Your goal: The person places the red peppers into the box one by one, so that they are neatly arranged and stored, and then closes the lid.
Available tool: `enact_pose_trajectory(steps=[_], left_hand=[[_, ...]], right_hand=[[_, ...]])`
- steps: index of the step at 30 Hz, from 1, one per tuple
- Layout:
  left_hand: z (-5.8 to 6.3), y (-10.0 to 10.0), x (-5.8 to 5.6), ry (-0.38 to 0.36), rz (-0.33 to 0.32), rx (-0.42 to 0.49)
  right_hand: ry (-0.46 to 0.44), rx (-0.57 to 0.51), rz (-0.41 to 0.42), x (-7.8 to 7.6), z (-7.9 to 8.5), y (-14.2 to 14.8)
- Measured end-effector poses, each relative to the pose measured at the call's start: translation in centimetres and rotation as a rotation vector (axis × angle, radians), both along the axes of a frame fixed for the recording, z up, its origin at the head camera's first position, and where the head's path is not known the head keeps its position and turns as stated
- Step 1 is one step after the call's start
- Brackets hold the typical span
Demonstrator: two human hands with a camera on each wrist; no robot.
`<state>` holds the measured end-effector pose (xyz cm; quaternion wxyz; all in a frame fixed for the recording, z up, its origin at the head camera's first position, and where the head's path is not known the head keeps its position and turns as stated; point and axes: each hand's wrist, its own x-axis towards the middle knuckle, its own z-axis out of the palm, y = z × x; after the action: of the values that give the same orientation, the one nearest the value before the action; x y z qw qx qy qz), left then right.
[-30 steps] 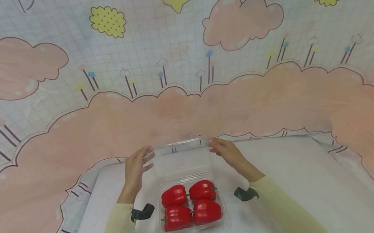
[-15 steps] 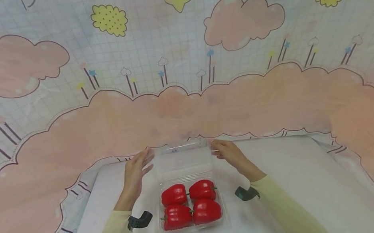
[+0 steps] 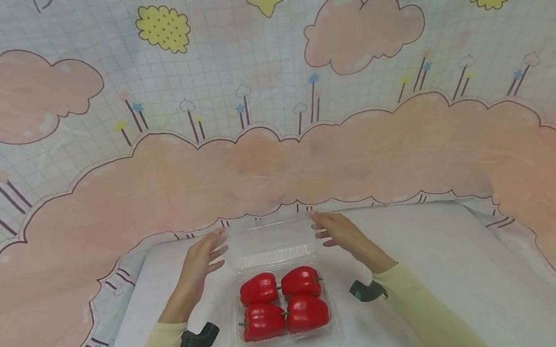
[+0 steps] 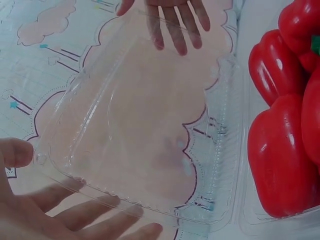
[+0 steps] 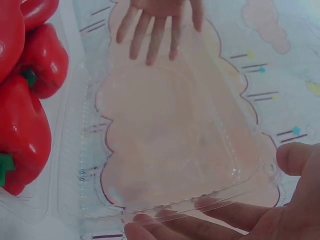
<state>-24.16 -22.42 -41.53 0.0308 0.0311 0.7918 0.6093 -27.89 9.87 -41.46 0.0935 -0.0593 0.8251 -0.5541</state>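
Observation:
A clear plastic clamshell box point(image 3: 336, 319) stands on the white table with several red bell peppers point(image 3: 306, 313) in its base. Its transparent lid point(image 3: 271, 238) is swung up on the far side, tilted away from the base. My left hand point(image 3: 201, 260) is at the lid's left side, fingers spread and nearly straight. At the lid's right side is my right hand point(image 3: 343, 235), its fingers extended too. In both wrist views the fingers point(image 4: 85, 212) run along the lid's side edge, with the thumb point(image 5: 294, 159) near a front corner.
The white table point(image 3: 460, 272) reaches out on both sides of the box. Behind it hangs a printed cloth point(image 3: 277, 167) with clouds and stars. A dark wrist camera point(image 3: 200, 337) sits on the left wrist and another dark camera point(image 3: 367, 290) on the right.
The lid has tipped lower and its ridged hinge side shows more clearly. Both hands have come down slightly with it, fingers more spread. The left forearm has moved left and toward the body.

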Motion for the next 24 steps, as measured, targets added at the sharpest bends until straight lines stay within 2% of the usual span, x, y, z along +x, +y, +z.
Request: enact_pose_trajectory(steps=[9,15,24], left_hand=[[0.3,-0.3,0.8,-0.073,-0.045,-0.073],[0.3,-0.4,0.9,-0.126,-0.068,-0.094],[0.2,-0.3,1.0,-0.11,-0.06,-0.091]], right_hand=[[0.001,0.049,0.018,0.9,-0.1,0.1],[0.005,0.067,0.033,1.3,-0.2,0.2],[0.01,0.054,0.023,1.5,-0.9,0.3]])
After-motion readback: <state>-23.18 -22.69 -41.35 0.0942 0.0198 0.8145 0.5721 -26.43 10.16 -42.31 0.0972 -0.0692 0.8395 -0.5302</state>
